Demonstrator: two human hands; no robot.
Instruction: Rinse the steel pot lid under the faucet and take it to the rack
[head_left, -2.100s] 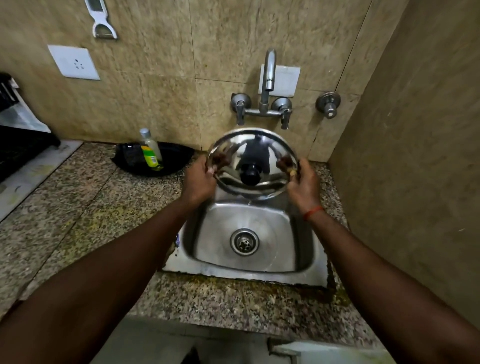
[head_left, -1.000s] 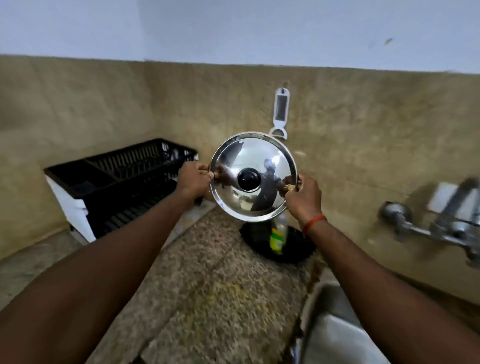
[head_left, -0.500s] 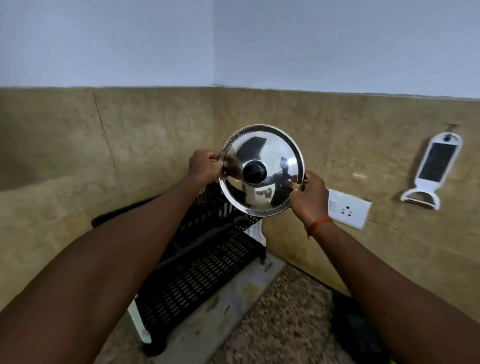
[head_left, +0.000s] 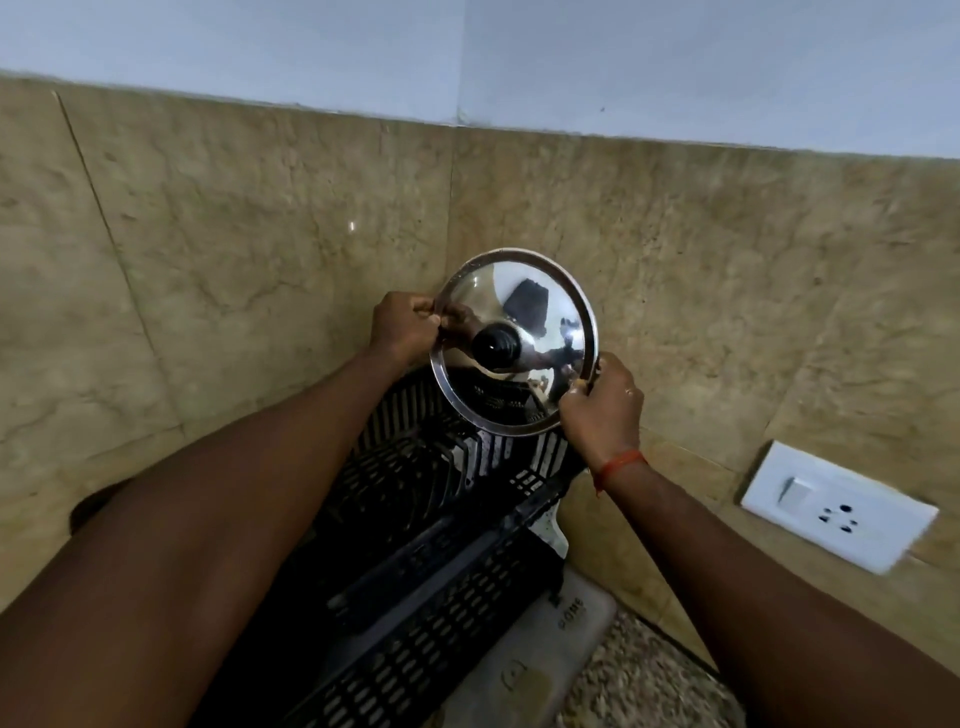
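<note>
The steel pot lid (head_left: 540, 312) is round and shiny with a black knob in its middle. I hold it up on edge, tilted, above the far end of the black plastic dish rack (head_left: 415, 551). My left hand (head_left: 402, 327) pinches the lid's left rim. My right hand (head_left: 605, 410) grips its lower right rim and wears a red thread at the wrist. The lid's lower edge hangs just over the rack's slotted back section. The faucet and sink are out of view.
Tan tiled walls meet in a corner right behind the lid. A white switch and socket plate (head_left: 839, 504) sits on the right wall. The rack stands on a pale tray (head_left: 550, 660) on the speckled granite counter (head_left: 644, 686).
The view turned left from the sink to the corner. Both hands carried the lid from over the sink, past the counter, down toward the back of the rack.
</note>
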